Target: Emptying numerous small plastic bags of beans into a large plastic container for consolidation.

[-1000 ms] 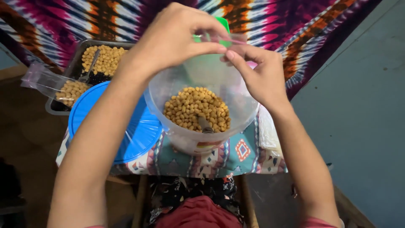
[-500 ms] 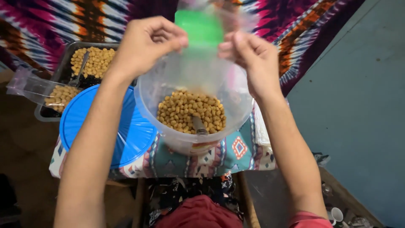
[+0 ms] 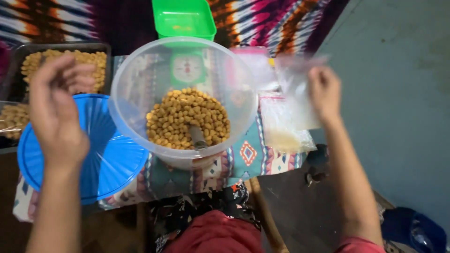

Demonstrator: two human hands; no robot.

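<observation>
A large clear plastic bowl (image 3: 125, 89) stands in the middle, holding a heap of small golden-brown snack pieces (image 3: 180, 117) with a grey scoop handle (image 3: 198, 138) stuck in them. My left hand (image 3: 58, 112) hovers left of the bowl, over a round blue lid (image 3: 110, 161), fingers apart and holding nothing. To the right of the bowl, my right hand (image 3: 323, 93) grips a small clear plastic bag (image 3: 296, 86), which is blurred. Neither hand touches the bowl.
A green kitchen scale (image 3: 183, 18) with a round dial stands behind the bowl. A dark tray (image 3: 14, 56) of the same snack pieces lies at the far left. More clear bags (image 3: 281, 133) lie on the patterned cloth (image 3: 248, 157) at right. A grey floor (image 3: 398, 117) is beyond.
Both hands were raised together over the bowl; now they have spread apart, the left one to the left over the blue lid, the right one to the right with the bag.
</observation>
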